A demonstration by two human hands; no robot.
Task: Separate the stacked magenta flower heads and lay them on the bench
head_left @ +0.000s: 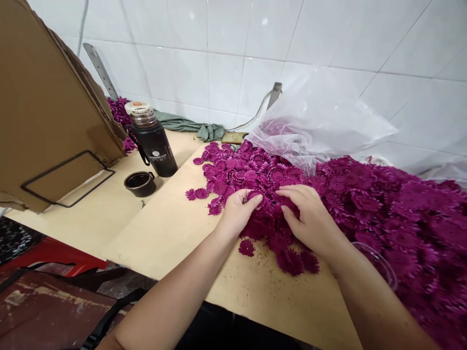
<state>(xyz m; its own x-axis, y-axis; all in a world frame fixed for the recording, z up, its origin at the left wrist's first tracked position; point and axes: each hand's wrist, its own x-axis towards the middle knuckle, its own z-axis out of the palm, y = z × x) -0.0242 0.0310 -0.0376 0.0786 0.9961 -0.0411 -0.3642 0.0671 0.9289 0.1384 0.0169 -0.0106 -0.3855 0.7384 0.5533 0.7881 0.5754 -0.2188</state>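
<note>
From my station, nearest to me, a scuffed maroon surface (44, 316) with a black strap lies low at the left, and a red plastic piece (54, 255) shows just beyond it, under the edge of the pale tan tabletop (156, 238). I see one loose magenta flower head (246, 247) lying flat on the board, with purple crumbs scattered beside it. Just past it, the left hand (239, 211) reaches into the near pile of magenta flower heads (255, 167), thumb and curled fingers drawn close together; I cannot tell whether a flower is pinched there. The right hand (310, 218) is at the same pile, thumb and forefinger parted, fingers gently bent, and I make out nothing gripped in it. To its right I have a much larger heap (401, 214) of the same flower heads, with a clear curved plastic rim beside the forearm. Farther left stand a black cup (139, 187) and, behind it, a black vacuum flask (155, 146) with a white top, near a thin black wire frame (54, 169) and a cardboard panel (54, 97). Beyond these I see a crumpled grey-green cloth (211, 132), a translucent plastic bag (321, 121) behind the flowers, and the white tiled wall (226, 29).
</note>
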